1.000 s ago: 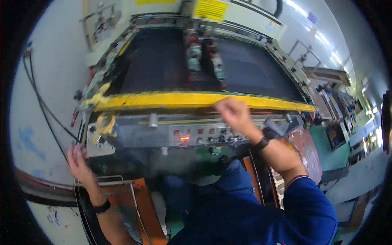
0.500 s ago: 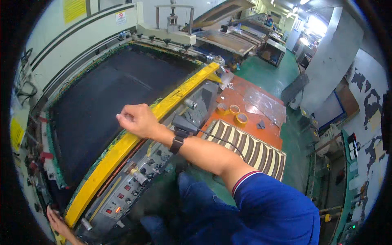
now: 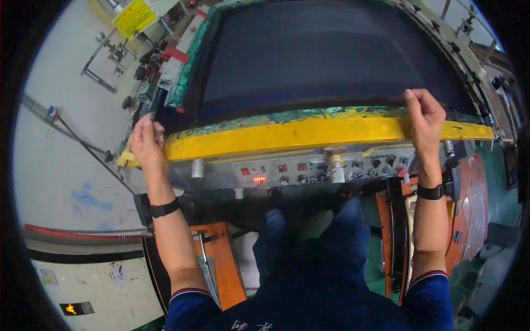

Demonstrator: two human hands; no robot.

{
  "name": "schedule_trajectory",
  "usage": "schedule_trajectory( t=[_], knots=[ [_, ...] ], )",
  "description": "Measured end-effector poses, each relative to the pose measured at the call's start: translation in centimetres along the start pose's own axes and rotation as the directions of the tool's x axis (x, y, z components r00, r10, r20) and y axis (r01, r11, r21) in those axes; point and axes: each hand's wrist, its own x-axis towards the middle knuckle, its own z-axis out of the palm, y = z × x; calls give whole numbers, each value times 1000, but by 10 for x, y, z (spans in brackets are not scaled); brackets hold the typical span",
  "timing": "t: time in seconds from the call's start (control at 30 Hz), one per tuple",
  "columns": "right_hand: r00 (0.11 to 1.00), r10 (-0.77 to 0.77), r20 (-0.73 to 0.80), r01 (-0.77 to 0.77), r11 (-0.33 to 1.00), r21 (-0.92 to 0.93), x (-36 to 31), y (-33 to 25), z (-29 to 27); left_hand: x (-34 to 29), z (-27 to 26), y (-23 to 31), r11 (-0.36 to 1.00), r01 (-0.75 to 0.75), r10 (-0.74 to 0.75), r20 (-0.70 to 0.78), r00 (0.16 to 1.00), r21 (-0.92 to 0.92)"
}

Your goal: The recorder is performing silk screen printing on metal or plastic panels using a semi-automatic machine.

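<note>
My left hand [image 3: 148,142] is over the left end of a long yellow bar [image 3: 265,137], its fingers bent and drawn together. Whether anything is between them, I cannot make out. Farther right, my right hand [image 3: 426,117] lies across the same bar. Its thumb and forefinger are pinched together above the near edge of a dark printing screen [image 3: 326,58], and what they hold, if anything, is hidden. Green, paint-smeared tape [image 3: 276,116] runs between the screen and the bar. Each wrist wears a black strap with a small device.
A control panel [image 3: 326,170] with red switches and knobs sits under the bar. Orange boards [image 3: 221,259] stand by my left forearm. A yellow sign [image 3: 134,17] and clamps are at the upper left. A clear plastic sheet [image 3: 469,209] lies at the right.
My view has swung left and down onto the bar and panel. Both forearms now reach forward from below. The right hand is farther along the bar; its fingers are still curled.
</note>
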Motion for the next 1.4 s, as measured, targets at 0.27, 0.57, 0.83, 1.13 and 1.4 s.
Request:
schedule_trajectory(
  t=[0.27,0.57,0.83,1.13,1.4],
  knots=[
    [1000,-25,10,25,999,-22,4,4,-8,-5,5,8,1000,11,-11,8,1000,-6],
    [1000,-15,22,15,999,-30,2,2,-7,-5,1,11,999,24,-24,-16,1000,-21],
    [999,-29,14,29,998,-49,0,-2,-5,-4,0,7,999,37,-37,-1,999,-25],
    [998,-56,6,57,993,-103,3,-5,-13,2,6,6,990,-9,14,-28,1000,141],
    [999,-36,31,34,997,68,7,-14,-6,21,-21,-15,995,80,-77,-48,996,64]
  ],
)
